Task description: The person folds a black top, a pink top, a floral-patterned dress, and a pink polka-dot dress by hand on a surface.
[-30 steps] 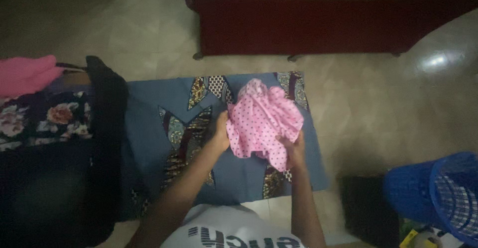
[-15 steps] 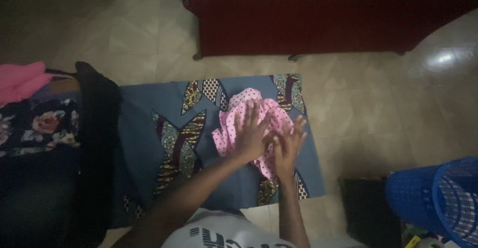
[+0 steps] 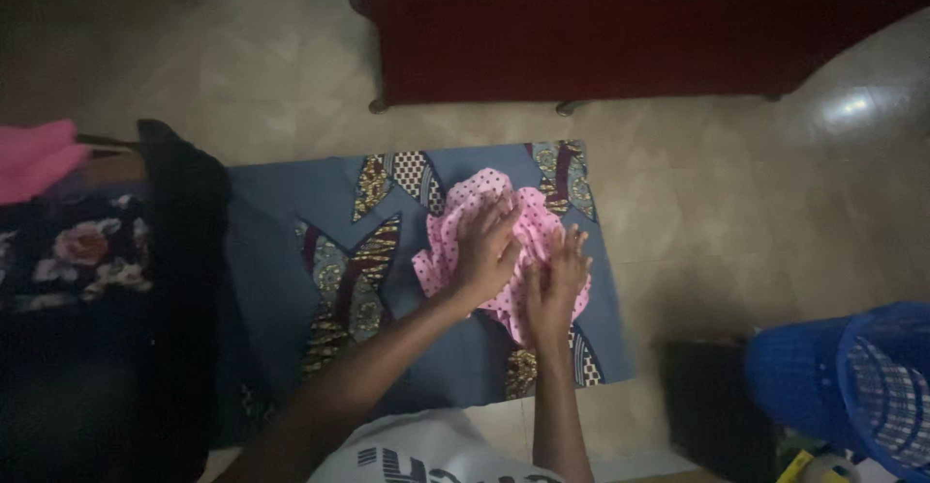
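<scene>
A small pink garment with dark dots [image 3: 463,204] lies bunched on a blue patterned cloth [image 3: 291,280] spread on the floor. My left hand [image 3: 486,250] rests flat on the middle of the garment, fingers spread and pointing away from me. My right hand [image 3: 556,281] presses flat on the garment's right side, just beside the left hand. Neither hand grips anything; both palms lie on the fabric.
A dark red sofa base [image 3: 620,37] stands at the far edge. A blue plastic basket [image 3: 852,386] sits at the right, with a dark object [image 3: 712,405] beside it. Dark and floral clothes [image 3: 87,260] and a pink item [image 3: 34,158] are piled on the left.
The garment was held up in both hands; it has since been laid down on the blue cloth, and both hands moved on top of it, pressing flat.
</scene>
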